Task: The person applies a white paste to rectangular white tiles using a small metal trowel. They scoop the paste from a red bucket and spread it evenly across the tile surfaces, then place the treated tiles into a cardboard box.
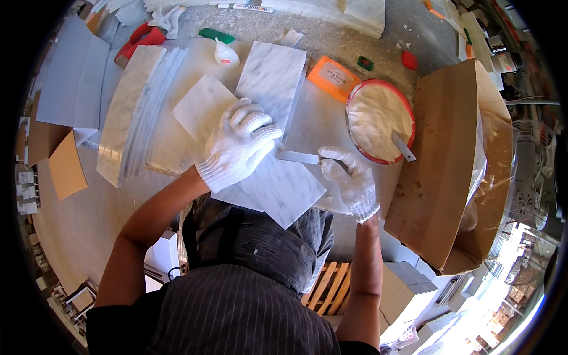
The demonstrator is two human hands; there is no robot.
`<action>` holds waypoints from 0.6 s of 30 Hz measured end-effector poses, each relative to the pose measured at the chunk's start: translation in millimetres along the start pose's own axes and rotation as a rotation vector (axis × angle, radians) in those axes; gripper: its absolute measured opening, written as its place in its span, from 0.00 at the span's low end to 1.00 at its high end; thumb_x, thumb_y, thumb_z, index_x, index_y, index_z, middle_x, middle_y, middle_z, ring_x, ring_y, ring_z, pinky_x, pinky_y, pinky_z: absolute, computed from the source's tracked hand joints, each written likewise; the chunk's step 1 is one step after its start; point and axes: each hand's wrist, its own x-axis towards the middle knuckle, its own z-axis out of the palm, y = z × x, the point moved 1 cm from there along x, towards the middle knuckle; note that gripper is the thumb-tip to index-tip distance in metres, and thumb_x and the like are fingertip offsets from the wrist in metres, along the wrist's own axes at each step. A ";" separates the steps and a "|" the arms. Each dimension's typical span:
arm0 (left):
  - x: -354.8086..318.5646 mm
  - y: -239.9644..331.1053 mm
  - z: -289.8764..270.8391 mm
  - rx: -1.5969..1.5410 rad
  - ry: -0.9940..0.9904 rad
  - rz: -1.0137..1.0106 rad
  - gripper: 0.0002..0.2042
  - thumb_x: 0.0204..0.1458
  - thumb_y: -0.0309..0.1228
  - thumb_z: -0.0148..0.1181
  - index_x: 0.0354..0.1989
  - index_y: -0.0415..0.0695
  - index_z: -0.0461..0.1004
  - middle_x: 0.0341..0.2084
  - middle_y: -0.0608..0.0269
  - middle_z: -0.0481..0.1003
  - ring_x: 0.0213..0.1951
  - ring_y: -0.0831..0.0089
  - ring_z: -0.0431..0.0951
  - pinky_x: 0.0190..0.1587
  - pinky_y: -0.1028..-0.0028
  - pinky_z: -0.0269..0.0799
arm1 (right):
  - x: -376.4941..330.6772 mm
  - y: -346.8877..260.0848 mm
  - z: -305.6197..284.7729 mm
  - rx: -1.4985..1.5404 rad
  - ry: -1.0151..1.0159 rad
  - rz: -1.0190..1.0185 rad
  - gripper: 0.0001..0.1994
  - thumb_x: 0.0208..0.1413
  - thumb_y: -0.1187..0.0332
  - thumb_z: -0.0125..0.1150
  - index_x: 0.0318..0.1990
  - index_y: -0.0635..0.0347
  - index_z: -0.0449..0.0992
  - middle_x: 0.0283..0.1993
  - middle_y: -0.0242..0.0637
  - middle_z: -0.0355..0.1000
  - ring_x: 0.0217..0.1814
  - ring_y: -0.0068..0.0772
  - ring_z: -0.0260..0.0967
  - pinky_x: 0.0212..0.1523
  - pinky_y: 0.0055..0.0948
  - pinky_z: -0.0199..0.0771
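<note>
My left hand (239, 139), in a white knit glove, is closed over the middle of a long, grey-veined white marble tile (287, 192) that lies slantwise. The glove hides part of that tile. My right hand (354, 184), also gloved, pinches a flat metal scraper blade (299, 157). The blade reaches left to the tile's upper edge, close to my left fingers. Behind my left hand lies another marble tile (272, 74), at the top of a small pile. A red-rimmed tub (413, 112) of cream paste (378, 112) stands beyond my right hand, a putty knife (404, 146) leaning in it.
On the left, several marble tiles (133, 115) stand in a row beside an open carton (71, 77). A white squeeze bottle (226, 54) and an orange packet (333, 78) lie behind my hands. A large cardboard box (441, 171) bounds the right side.
</note>
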 end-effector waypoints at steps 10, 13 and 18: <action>-1.0 -0.4 3.8 0.010 0.027 -0.020 0.11 0.46 0.30 0.64 0.40 0.49 0.79 0.41 0.64 0.72 0.54 0.62 0.70 0.66 0.55 0.59 | 17.7 -13.2 6.1 -0.331 -0.177 -0.290 0.11 0.60 0.75 0.59 0.50 0.63 0.80 0.46 0.41 0.78 0.48 0.31 0.75 0.54 0.29 0.73; 1.2 1.6 1.2 0.004 0.022 -0.027 0.11 0.46 0.30 0.64 0.40 0.49 0.79 0.41 0.64 0.72 0.54 0.62 0.71 0.66 0.55 0.60 | 17.3 -19.7 4.4 -0.473 -0.202 -0.376 0.11 0.60 0.76 0.59 0.49 0.64 0.80 0.46 0.42 0.78 0.48 0.32 0.75 0.53 0.29 0.73; 2.8 1.3 -1.1 0.010 0.014 -0.011 0.09 0.50 0.32 0.62 0.41 0.50 0.79 0.41 0.64 0.72 0.52 0.62 0.71 0.65 0.56 0.61 | 19.2 -33.2 12.1 -0.333 -0.232 -0.237 0.10 0.59 0.77 0.58 0.47 0.63 0.81 0.46 0.42 0.79 0.47 0.35 0.76 0.51 0.29 0.73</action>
